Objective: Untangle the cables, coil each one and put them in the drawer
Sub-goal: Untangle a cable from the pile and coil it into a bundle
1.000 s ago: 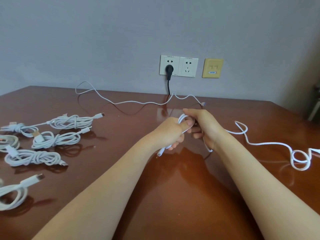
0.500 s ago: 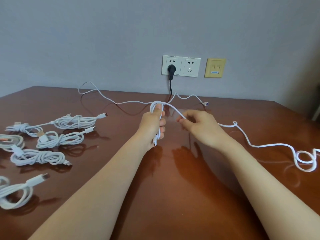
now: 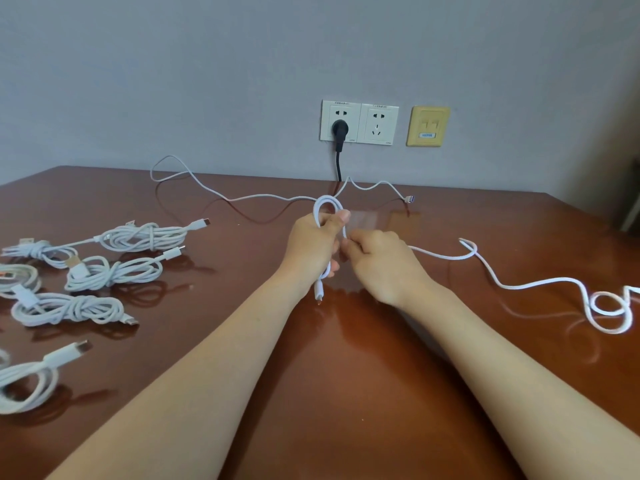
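White cable (image 3: 319, 289) looped above left hand (image 3: 313, 245), which gripped it, plug end hanging below the fist. Right hand (image 3: 384, 268) pinched the same cable just beside. Remainder trailed right across table (image 3: 346, 375). Coiled cables (image 3: 110, 271) lay left.

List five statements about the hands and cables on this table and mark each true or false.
1. The left hand holds a loop of white cable. True.
2. The right hand is open and holds nothing. False: it pinches the same white cable.
3. A black plug sits in the left wall socket. True.
4. The coiled cables lie right of the hands. False: the coiled cables lie at the left.
5. A yellow wall plate hangs right of that socket. True.
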{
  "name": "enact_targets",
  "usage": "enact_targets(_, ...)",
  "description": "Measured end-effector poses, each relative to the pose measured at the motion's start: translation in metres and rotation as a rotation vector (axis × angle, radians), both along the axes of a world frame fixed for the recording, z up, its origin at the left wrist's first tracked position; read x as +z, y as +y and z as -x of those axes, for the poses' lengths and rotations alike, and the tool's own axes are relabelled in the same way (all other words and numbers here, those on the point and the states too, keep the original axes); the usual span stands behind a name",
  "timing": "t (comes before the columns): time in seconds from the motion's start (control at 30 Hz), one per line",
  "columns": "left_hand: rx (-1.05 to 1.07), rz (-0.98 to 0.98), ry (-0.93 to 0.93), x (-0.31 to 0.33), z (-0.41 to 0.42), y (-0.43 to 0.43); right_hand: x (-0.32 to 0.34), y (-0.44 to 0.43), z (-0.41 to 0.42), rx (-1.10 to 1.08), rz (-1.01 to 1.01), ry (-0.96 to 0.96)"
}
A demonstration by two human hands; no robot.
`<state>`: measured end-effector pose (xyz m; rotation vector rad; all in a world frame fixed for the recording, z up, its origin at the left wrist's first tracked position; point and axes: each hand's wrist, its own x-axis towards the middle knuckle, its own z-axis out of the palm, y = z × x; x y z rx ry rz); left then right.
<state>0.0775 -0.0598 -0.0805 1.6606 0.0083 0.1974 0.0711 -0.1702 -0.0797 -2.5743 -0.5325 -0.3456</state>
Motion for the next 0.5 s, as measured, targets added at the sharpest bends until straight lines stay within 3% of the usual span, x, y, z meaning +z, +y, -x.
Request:
enact_targets(0.2, -0.017, -0.173, 0.034, 0.0, -0.0011, 0.0021, -0.0001, -0.0008, 0.0017, 0.009, 0.072, 0.017)
enact_targets(0.4, 0.014, -0.476, -0.068, -0.0003, -0.0033, 0.0044, 0.0011, 0.0007, 0.0047, 0.04, 0.131, 0.046)
enact_targets(0.5, 0.034, -0.502, -0.062, -0.0024, -0.0054, 0.0056, 0.0004, 0.0005, 0.0047, 0.083, 0.109, 0.082)
